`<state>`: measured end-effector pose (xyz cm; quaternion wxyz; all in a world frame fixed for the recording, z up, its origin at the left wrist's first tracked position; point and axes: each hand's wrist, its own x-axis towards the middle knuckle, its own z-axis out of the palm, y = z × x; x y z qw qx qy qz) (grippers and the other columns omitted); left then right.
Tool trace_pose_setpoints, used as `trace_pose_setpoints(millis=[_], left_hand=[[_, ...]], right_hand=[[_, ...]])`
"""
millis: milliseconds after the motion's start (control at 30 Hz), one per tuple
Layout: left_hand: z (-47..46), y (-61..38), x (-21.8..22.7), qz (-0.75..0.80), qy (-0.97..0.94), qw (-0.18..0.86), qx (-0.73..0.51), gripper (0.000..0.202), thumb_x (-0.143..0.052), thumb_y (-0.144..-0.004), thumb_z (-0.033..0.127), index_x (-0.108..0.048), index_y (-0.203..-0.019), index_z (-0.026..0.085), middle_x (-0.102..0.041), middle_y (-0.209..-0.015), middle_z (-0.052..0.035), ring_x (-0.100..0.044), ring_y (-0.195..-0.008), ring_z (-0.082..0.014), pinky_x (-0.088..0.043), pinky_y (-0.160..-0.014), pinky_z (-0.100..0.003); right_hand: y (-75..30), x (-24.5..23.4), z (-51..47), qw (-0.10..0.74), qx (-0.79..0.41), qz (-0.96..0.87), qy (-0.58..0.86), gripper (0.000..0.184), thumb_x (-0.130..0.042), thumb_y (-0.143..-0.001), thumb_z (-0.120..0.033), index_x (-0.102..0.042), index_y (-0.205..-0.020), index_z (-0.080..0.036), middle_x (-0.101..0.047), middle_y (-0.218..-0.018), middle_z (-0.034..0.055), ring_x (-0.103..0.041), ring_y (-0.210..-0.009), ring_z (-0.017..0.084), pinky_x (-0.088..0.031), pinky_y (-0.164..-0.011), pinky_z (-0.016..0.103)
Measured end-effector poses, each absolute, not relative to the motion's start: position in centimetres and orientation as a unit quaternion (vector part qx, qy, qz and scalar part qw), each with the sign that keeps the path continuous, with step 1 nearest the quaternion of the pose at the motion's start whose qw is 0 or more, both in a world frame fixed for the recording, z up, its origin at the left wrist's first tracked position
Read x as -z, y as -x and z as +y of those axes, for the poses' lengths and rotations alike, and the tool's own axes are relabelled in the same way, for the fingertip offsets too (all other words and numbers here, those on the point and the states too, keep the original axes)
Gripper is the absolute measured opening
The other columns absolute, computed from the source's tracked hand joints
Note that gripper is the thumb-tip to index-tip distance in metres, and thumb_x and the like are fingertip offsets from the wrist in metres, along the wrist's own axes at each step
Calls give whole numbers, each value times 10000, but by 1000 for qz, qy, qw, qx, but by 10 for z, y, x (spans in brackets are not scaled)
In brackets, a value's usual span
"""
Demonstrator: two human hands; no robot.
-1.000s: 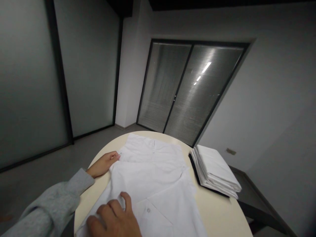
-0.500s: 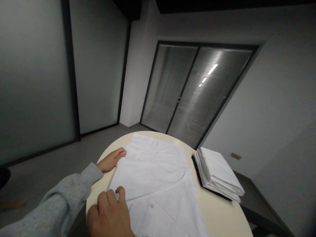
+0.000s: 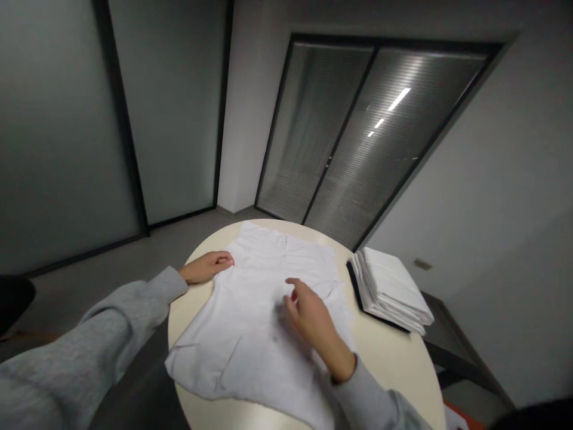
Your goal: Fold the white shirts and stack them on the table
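A white shirt (image 3: 250,298), with a small button showing near its middle, lies spread over a round cream table (image 3: 385,364). Its near left corner hangs slightly past the table's rim. My left hand (image 3: 210,266) rests at the shirt's far left edge, fingers curled closed on the cloth. Over the right half of the shirt, my right hand (image 3: 308,310) hovers with thumb and index finger apart, holding nothing. A shadow falls on the cloth below it.
To the right, a stack of folded white cloth (image 3: 394,286) sits on a thin black board (image 3: 356,286) by the table's edge. A dark chair part (image 3: 15,301) shows at far left. Frosted panels (image 3: 170,107) and a blind-covered window (image 3: 349,137) stand behind.
My right hand has gone from the shirt's near left edge to over its right half. The shirt's near part now lies opened out toward the left. My left hand stays at the far left edge.
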<state>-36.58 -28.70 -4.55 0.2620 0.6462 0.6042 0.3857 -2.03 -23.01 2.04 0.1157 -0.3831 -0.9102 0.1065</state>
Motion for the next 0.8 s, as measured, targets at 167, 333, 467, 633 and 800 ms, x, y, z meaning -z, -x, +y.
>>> trace_pose_setpoints(millis=[167, 333, 467, 633, 800], left_hand=[[-290, 371, 47, 586, -640, 294, -401, 483, -634, -891, 614, -638, -1102, 180, -357, -650, 83, -364, -605, -131, -298, -597, -245], [-288, 373, 47, 589, -629, 313, -399, 490, -635, -878, 626, -619, -1102, 191, -317, -652, 94, -339, -597, -128, -291, -592, -237], [-289, 367, 42, 603, -630, 295, -390, 491, -625, -873, 633, -633, -1074, 185, -296, -651, 91, -331, -589, -127, -285, -573, -235], [-289, 365, 41, 616, -630, 274, -386, 491, -618, -873, 639, -657, -1060, 187, -320, -648, 81, -349, -589, -128, -302, -566, -234], [-289, 366, 42, 617, -625, 282, -387, 508, -617, -875, 659, -657, -1050, 184, -338, -656, 77, -357, -599, -129, -301, -565, -234]], right_hand=[[-31, -3, -138, 44, 24, -824, 564, 451, -496, -995, -295, -528, -1384, -70, -662, -1254, 228, -648, -1150, 317, -467, -900, 361], [-32, 20, -111, 32, 70, -798, 598, 425, -464, -1017, -371, -603, -1287, -74, -663, -1248, 237, -609, -1210, 346, -462, -928, 405], [-26, 23, -101, 18, 78, -809, 582, 350, -417, -1024, -248, -686, -1185, -93, -692, -1176, 219, -672, -1114, 299, -461, -910, 392], [-25, 8, -92, 25, 112, -825, 554, 359, -399, -994, -132, -727, -1135, -108, -681, -1172, 215, -670, -1120, 304, -464, -908, 394], [-26, -15, -85, 47, 136, -819, 556, 380, -358, -1020, -153, -723, -1124, -132, -646, -1177, 196, -701, -1002, 276, -491, -788, 340]])
